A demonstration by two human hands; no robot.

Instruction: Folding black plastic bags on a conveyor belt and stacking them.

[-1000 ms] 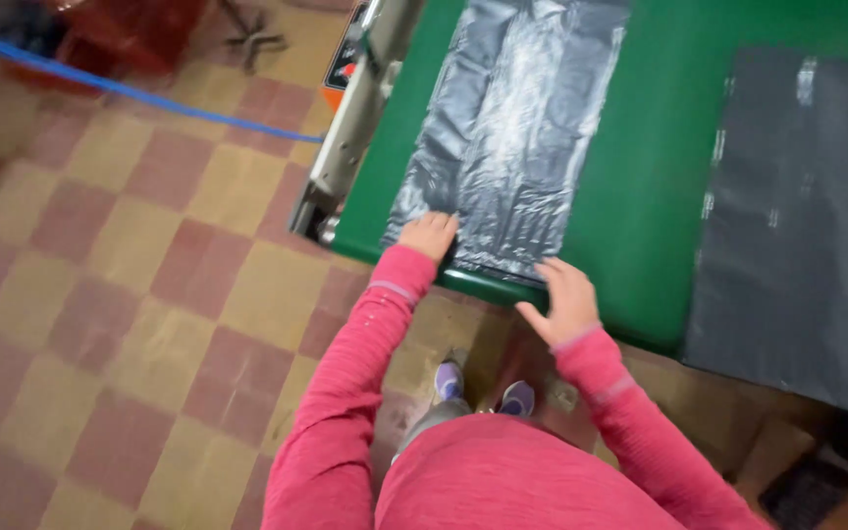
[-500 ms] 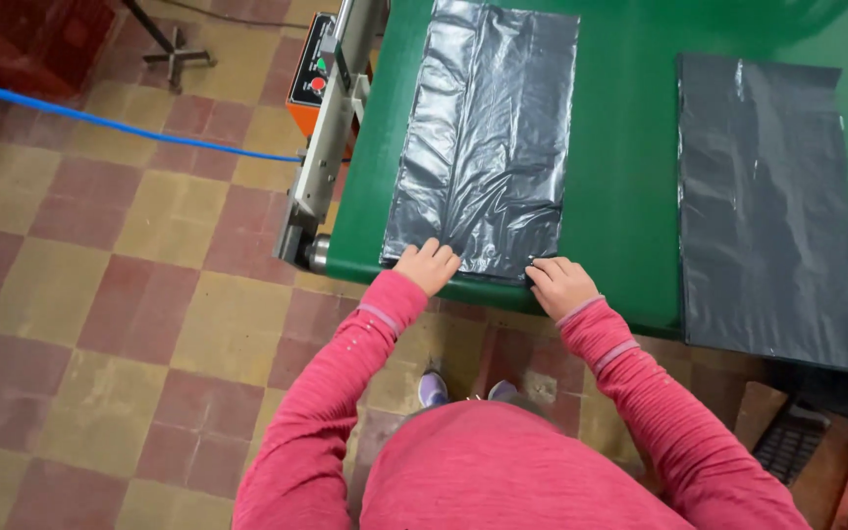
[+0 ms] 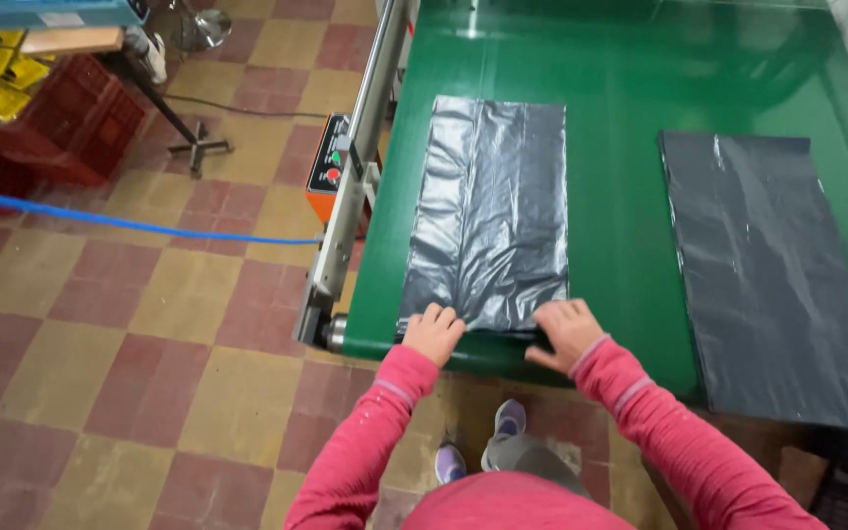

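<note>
Two black plastic bags lie flat on one green conveyor belt (image 3: 630, 196). The near bag (image 3: 493, 216) stretches lengthwise away from the person, its near edge right at the belt's front end; the second bag (image 3: 768, 275) lies well apart to the right, untouched. Two hands work the near bag's front edge. The left hand (image 3: 434, 334) rests on its left corner with fingers curled down over the plastic, and the right hand (image 3: 566, 329) presses flat on its right corner, fingers spread and not closed around anything. Whether the left fingers actually pinch the film cannot be told. Both arms wear pink sleeves, and two shoes show below the belt's end.

Along the belt's left side runs one metal rail (image 3: 360, 167) with one orange control box (image 3: 331, 172) fixed to it. The floor (image 3: 149, 363) is tiled in red and yellow checks. One blue hose (image 3: 120, 224) crosses it toward the machine. At far left stand red crates (image 3: 61, 132) beside one stand with a cross-shaped foot (image 3: 198, 152).
</note>
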